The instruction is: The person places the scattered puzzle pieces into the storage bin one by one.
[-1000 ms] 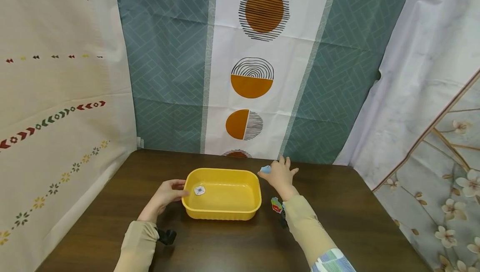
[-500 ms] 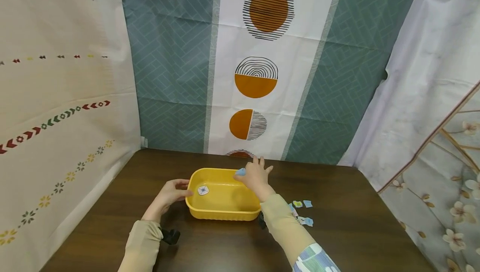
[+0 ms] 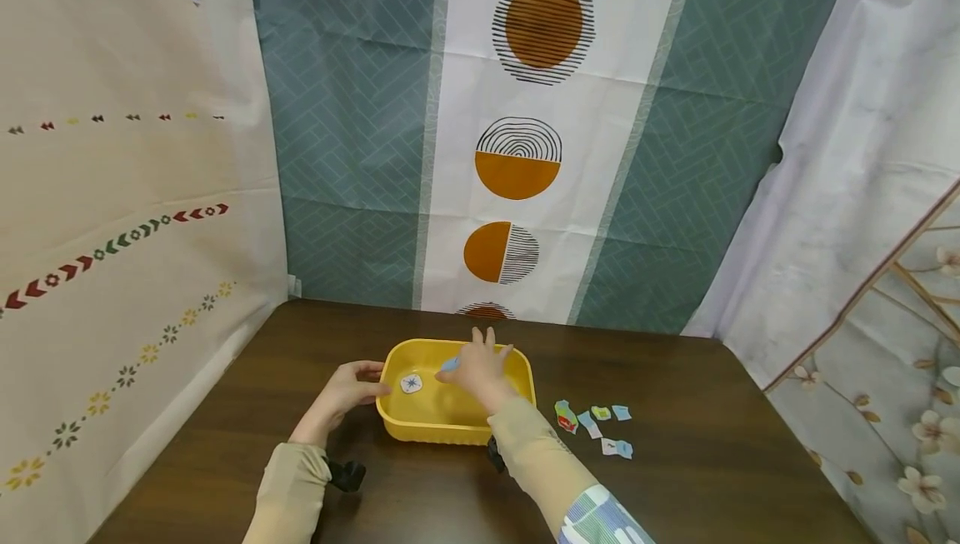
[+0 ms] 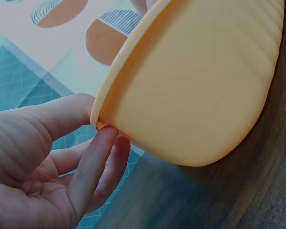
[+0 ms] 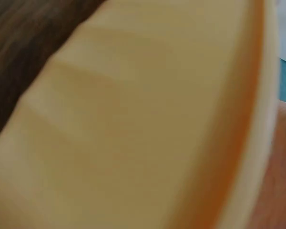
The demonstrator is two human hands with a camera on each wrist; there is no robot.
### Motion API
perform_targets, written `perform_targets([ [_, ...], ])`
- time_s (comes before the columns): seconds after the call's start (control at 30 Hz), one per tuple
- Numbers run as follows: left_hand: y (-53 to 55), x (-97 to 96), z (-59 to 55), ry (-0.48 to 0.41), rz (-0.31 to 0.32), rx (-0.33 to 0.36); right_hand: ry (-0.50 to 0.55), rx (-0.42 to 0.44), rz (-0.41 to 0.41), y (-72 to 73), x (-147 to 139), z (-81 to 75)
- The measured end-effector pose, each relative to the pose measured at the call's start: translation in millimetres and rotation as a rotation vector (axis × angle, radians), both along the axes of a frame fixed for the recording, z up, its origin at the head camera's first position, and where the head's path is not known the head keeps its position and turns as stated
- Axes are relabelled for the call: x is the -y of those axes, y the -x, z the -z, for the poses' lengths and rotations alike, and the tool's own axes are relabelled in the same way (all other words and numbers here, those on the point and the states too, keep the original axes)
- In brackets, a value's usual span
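Several loose pieces (image 3: 589, 425) lie beside the yellow tray (image 3: 435, 433); left hand (image 3: 347, 394) pinches its rim (image 4: 112, 71), right hand (image 3: 480, 367) pinches a blue piece (image 3: 450, 364).

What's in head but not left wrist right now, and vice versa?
Only head: the blue piece pinched in the right hand, the star-printed white piece inside the yellow tub, and loose printed pieces on the table.

Only left wrist: fingers touching the tub's outside just under its rim.

Both: left hand gripping that rim, the wooden table, the patterned backdrop. Skin at left wrist's top edge may be the right hand.
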State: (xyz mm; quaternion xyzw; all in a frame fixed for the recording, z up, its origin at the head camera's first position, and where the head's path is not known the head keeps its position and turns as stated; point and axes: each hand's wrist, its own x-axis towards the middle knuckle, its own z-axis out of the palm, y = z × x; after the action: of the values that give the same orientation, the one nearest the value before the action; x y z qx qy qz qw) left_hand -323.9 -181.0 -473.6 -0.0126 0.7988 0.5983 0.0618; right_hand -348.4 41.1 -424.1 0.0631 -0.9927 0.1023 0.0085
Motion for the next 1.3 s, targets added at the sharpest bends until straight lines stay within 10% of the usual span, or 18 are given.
perform_targets([
  [0.6, -2.8, 1.1, -0.2, -0.001, 0.010, -0.013, -0.144, -0.019, 0.053, 9.4, 29, 36.0],
  [1.3, -0.3, -0.8, 0.1, -0.009, 0.008, -0.012, -0.227, -0.026, 0.086, 9.9, 35, 43.9],
])
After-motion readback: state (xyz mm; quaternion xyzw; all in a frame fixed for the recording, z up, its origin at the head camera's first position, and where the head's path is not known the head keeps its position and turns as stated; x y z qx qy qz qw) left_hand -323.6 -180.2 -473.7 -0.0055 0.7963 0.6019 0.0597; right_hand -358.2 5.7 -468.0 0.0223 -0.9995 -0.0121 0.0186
